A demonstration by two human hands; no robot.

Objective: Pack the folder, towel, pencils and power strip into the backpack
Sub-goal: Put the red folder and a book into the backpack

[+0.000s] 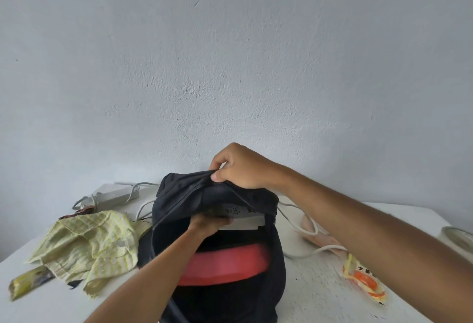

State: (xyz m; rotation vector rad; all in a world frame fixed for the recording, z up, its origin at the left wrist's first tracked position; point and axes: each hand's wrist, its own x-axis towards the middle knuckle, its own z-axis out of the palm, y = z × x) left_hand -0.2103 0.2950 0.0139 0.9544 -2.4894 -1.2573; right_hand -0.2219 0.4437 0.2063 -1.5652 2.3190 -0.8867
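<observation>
My right hand (239,166) pinched the backpack (217,220) flap up; my left hand (208,223) reached inside, gripping a white folder (243,220) with unreadable print. The towel (87,243) lay left on the table (314,294), the power strip (112,194) behind it. A snack packet (363,279) bore blurred characters.

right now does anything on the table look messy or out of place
Yes: the yellow-green towel lies crumpled left of the backpack, and white cables trail loose across the table on its right.
</observation>
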